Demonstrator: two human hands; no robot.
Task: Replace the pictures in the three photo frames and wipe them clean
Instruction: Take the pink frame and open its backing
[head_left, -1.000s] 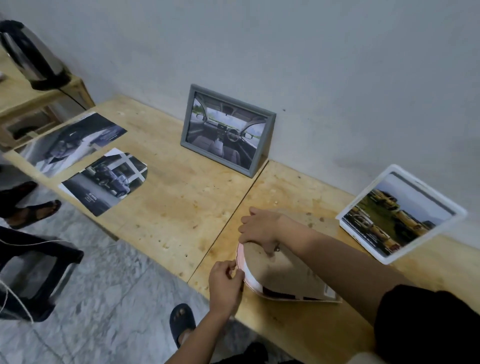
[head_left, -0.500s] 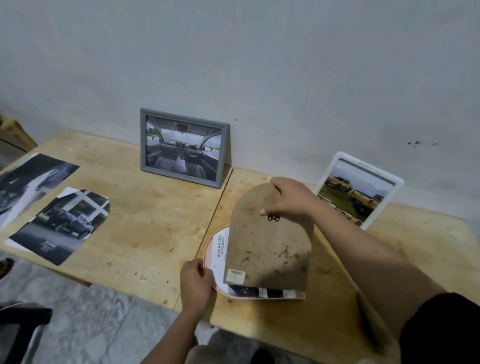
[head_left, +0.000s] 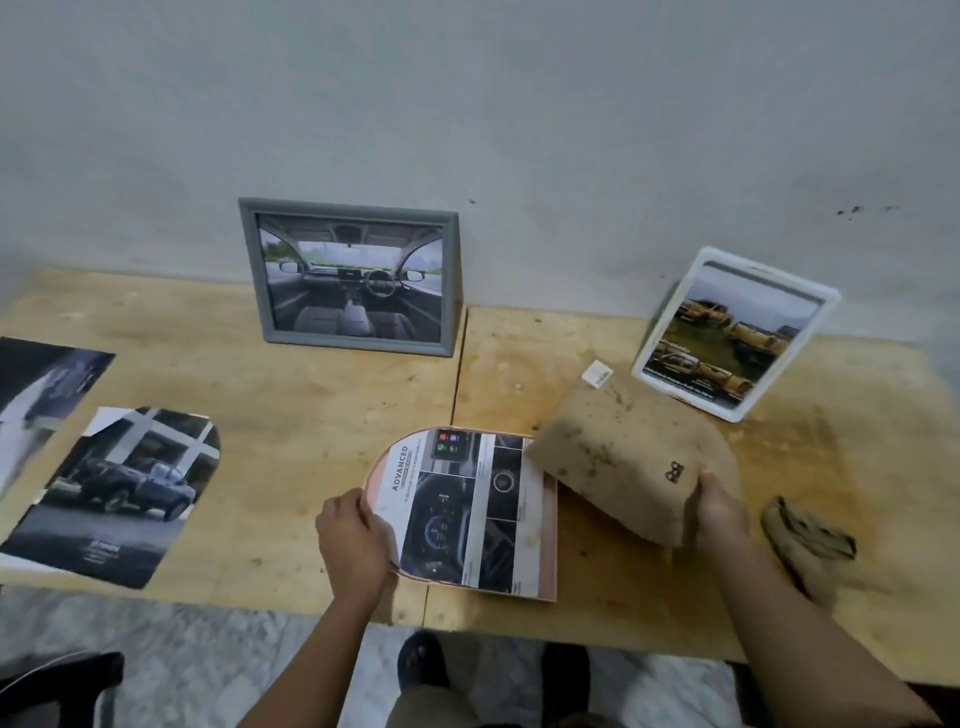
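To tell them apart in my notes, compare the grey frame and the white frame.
The grey frame is landscape and stands nearly upright; the white frame is portrait and leans back, turned at an angle. The grey frame shows a car interior, the white frame yellow trucks. Both stand by the wall with a picture inside.

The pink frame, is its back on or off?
Off. The right hand holds the brown backing board to one side, and the picture inside the pink frame lies uncovered.
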